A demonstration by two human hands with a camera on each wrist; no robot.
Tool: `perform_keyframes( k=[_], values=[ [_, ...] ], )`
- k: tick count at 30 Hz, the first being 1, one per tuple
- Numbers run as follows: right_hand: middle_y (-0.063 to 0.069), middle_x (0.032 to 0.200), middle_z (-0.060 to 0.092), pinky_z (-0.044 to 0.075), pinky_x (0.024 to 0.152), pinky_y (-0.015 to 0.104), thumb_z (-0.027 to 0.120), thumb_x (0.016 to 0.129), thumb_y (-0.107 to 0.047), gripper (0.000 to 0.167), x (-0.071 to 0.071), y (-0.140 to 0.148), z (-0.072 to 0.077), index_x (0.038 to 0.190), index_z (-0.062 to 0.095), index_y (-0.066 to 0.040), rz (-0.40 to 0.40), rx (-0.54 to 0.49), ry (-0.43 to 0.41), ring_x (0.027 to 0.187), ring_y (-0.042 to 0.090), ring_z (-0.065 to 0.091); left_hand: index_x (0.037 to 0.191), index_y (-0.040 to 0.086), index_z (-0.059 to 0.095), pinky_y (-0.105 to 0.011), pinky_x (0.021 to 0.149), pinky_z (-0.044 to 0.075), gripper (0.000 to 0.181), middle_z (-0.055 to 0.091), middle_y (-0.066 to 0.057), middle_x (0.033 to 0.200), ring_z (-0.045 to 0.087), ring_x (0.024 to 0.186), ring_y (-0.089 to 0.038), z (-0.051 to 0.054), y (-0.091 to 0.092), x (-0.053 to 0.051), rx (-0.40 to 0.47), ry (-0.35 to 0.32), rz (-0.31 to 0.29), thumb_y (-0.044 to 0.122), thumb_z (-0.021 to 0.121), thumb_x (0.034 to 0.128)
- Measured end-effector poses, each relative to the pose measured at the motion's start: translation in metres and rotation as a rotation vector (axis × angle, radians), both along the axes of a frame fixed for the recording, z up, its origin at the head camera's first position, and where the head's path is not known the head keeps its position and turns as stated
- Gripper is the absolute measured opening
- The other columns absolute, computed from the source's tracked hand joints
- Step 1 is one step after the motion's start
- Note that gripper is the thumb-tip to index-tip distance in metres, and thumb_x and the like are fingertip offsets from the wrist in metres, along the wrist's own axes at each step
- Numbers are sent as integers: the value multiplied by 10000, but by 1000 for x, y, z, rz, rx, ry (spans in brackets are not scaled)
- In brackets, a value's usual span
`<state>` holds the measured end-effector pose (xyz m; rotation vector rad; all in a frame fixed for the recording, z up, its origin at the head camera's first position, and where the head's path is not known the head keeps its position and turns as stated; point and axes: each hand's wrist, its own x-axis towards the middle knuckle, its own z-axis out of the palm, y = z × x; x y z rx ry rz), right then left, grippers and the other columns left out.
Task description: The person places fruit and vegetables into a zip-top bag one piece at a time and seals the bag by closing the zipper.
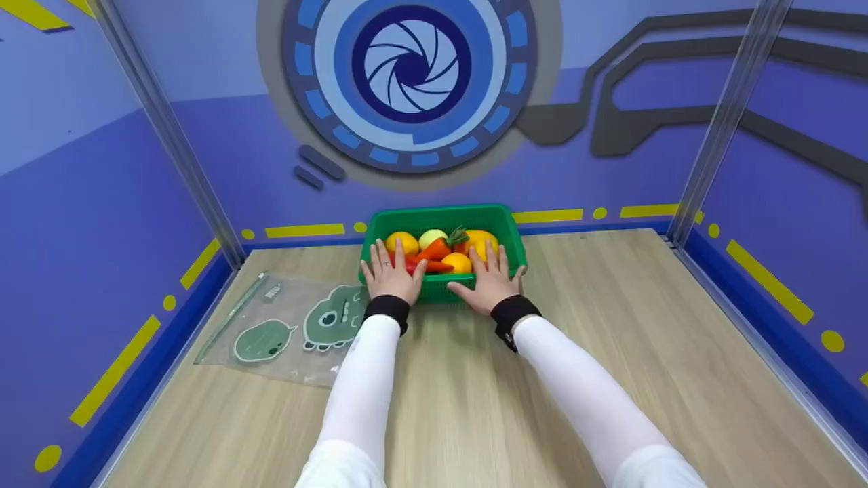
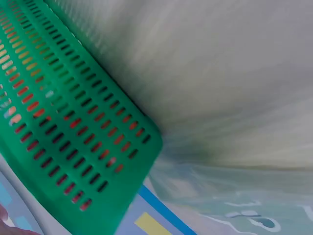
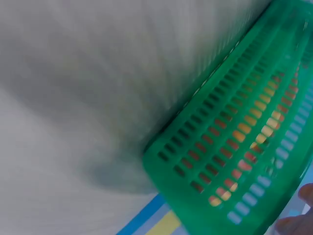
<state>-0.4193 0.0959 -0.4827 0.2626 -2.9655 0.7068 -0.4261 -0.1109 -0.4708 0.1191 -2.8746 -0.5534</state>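
Observation:
A green basket (image 1: 441, 290) stands near the back wall, holding oranges (image 1: 457, 263), a carrot (image 1: 434, 249), red peppers and a yellow pepper. Over its front left part, my left hand (image 1: 395, 278) is spread with straight fingers reaching above the rim. My right hand (image 1: 494, 281) is spread likewise at the front right. Whether either hand touches the rim or the contents, I cannot tell. Both wrist views show the slotted basket side (image 2: 73, 122), (image 3: 230, 147); a few fingertips (image 3: 293, 215) show at the right wrist view's edge.
A clear zip bag (image 1: 291, 329) with green cartoon prints lies flat on the wooden table (image 1: 447, 407), left of the basket and partly beneath the left forearm. Blue printed walls (image 1: 224, 149) enclose the back and both sides, with metal posts at the corners.

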Motion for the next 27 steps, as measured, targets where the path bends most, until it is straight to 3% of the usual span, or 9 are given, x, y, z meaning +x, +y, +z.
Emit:
perform_keyframes(
  k=[6, 10, 12, 17, 21, 23, 26, 27],
  values=[
    [70, 1751, -36, -29, 1183, 775, 559, 934, -705, 952, 8, -20, -5, 1664, 160, -240, 67, 60, 27, 1613, 384, -57, 1670, 193, 76, -602, 1276, -47, 818, -62, -201, 1725, -61, 1617, -364, 1, -20, -1, 89, 37, 70, 629, 375, 1046],
    [62, 1752, 16, 8, 1195, 764, 600, 925, -680, 942, 19, -39, -8, 1655, 214, -228, 140, 92, 123, 1616, 370, -12, 1670, 179, 38, -608, 1273, -50, 799, -70, -209, 1724, -77, 1614, -367, -1, -44, 1, 166, 63, 179, 611, 324, 1062],
    [56, 1752, 37, 29, 1197, 764, 616, 930, -659, 929, 26, -51, -10, 1654, 221, -231, 199, 113, 171, 1617, 360, -1, 1667, 150, 18, -610, 1271, -52, 758, -67, -227, 1719, -76, 1611, -383, -5, -58, 6, 215, 44, 254, 558, 279, 1084],
    [47, 1746, 108, 104, 1191, 764, 687, 925, -566, 880, 43, -84, -20, 1634, 291, -227, 334, 153, 251, 1615, 345, 62, 1652, 54, 49, -623, 1266, -37, 655, -65, -300, 1691, -84, 1594, -443, -25, -83, 20, 303, -106, 352, 374, 222, 1108],
    [37, 1739, 155, 175, 1202, 728, 722, 920, -503, 857, 54, -104, -28, 1624, 318, -227, 395, 177, 224, 1608, 320, 124, 1634, 18, 154, -655, 1251, 52, 618, 19, -363, 1667, -19, 1579, -498, -43, -89, 27, 309, -258, 349, 287, 257, 1087],
    [40, 1734, 178, 209, 1204, 709, 726, 926, -466, 840, 58, -111, -31, 1621, 325, -218, 423, 179, 191, 1603, 315, 153, 1612, -12, 210, -695, 1209, 140, 597, 78, -402, 1639, 63, 1549, -544, -54, -90, 25, 287, -334, 350, 253, 259, 1080],
    [33, 1733, 185, 246, 1206, 683, 708, 947, -416, 808, 63, -118, -35, 1623, 316, -210, 446, 175, 126, 1600, 306, 179, 1557, -74, 304, -738, 1135, 255, 549, 179, -446, 1583, 215, 1478, -584, -53, -86, 32, 190, -424, 330, 184, 251, 1075],
    [32, 1732, 189, 258, 1206, 675, 704, 953, -400, 798, 64, -120, -35, 1623, 316, -207, 449, 173, 105, 1598, 305, 189, 1540, -88, 327, -744, 1119, 280, 534, 205, -446, 1575, 254, 1463, -583, -48, -83, 36, 160, -448, 321, 170, 255, 1078]
  ],
)
